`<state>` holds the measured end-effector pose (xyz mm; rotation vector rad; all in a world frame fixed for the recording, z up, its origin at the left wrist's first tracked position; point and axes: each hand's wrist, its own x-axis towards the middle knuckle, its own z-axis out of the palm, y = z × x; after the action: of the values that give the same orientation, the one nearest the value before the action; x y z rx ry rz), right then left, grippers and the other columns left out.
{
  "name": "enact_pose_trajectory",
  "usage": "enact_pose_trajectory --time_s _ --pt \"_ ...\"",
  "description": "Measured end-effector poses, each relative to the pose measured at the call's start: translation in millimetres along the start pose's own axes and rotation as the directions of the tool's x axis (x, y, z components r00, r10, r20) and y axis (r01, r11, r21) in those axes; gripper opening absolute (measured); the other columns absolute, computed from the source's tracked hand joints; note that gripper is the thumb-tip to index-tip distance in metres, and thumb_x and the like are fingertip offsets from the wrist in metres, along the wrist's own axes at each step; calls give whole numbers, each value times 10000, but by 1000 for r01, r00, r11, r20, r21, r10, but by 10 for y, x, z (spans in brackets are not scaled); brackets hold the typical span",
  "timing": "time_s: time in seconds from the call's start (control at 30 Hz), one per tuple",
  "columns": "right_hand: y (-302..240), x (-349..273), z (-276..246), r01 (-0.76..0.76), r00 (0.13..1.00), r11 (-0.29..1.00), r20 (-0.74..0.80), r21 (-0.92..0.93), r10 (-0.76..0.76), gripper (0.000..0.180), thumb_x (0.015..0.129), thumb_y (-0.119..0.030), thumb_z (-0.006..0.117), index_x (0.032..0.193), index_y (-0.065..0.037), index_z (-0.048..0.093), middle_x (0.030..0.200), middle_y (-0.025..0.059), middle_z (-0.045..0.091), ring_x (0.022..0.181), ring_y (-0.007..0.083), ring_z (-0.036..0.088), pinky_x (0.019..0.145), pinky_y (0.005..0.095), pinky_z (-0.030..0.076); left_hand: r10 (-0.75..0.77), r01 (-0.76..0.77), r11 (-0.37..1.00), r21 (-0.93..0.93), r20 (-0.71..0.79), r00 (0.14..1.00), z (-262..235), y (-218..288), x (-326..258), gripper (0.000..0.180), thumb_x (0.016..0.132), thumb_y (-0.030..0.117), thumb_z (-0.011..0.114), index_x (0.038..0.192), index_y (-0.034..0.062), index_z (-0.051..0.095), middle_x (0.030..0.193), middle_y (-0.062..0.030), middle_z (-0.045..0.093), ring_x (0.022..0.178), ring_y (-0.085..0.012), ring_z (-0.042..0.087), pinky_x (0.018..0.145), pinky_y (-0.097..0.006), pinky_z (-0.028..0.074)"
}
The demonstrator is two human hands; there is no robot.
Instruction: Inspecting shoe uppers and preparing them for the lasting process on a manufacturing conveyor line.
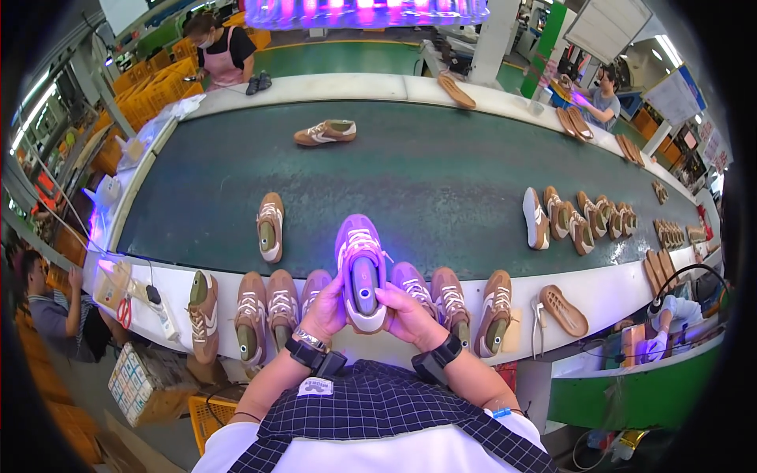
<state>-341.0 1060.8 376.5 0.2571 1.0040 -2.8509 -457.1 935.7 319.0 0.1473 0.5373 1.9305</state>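
Between both bare hands, above the near edge of a dark green belt [410, 165], hangs one brown shoe with white laces and a pale heel [361, 272], washed in violet light. The left hand [323, 309] curls partly closed around its left side, and the right hand [408, 314] grips the heel side, thumb by the collar; the fingertips underneath are hidden. Its toe points away and its mouth faces up, probably so the inside can be seen.

Along a curved white ledge [619, 306] stand seven more such shoes [251, 315], four left of the held one and three right, set close, apparently within easy reach. Six point toes away; the leftmost is reversed. Right of them lie one silver plier-like tool [538, 323] and one loose tan sole [564, 310]. Two single shoes [270, 227] sit apart on the belt; the cluster at right [581, 225] overlaps too much to count.
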Motion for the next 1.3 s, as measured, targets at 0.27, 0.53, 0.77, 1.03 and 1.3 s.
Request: enact_pose_trajectory --time_s 0.27,0.53,0.77,1.03,1.3 --pt "117 -37 63 -36 996 996 80 86 29 537 908 -189 569 1368 -48 329 1230 79 518 1108 175 557 943 347 480 71 -77 994 78 77 995 73 75 -164 653 865 432 593 1313 -11 421 1248 -193 533 1136 -290 548 1001 -411 425" --pt "257 -39 45 10 998 998 64 68 -14 508 918 -234 565 1338 -40 354 1193 85 551 1066 165 582 914 339 496 118 -111 992 67 -118 986 -139 28 -134 539 938 374 481 1319 2 403 1228 -205 539 1098 -317 570 971 -453 450" --pt "490 0 -109 -105 993 993 54 62 102 627 928 -316 553 1427 -169 203 1247 33 503 1070 128 572 854 302 521 104 -92 990 104 -116 988 -140 -17 -257 552 935 344 447 1349 1 321 1195 -279 526 1050 -420 571 916 -510 473" --pt "425 -204 -619 -439 893 832 -60 -340 447 424 882 -367 595 1183 -75 536 1010 62 617 802 143 624 700 288 541 -20 187 853 488 -327 945 -376 -139 -202 399 935 298 491 1207 7 510 1122 -105 600 999 -198 593 881 -341 471" --pt "-1536 -392 -1925 -303 648 368 -473 -879 -597 515 716 -328 720 1087 9 603 1049 178 637 956 278 627 824 366 500 108 307 563 767 -437 893 -265 -434 -167 878 629 -1 747 1354 27 253 1148 -128 505 1054 -233 531 896 -336 456"
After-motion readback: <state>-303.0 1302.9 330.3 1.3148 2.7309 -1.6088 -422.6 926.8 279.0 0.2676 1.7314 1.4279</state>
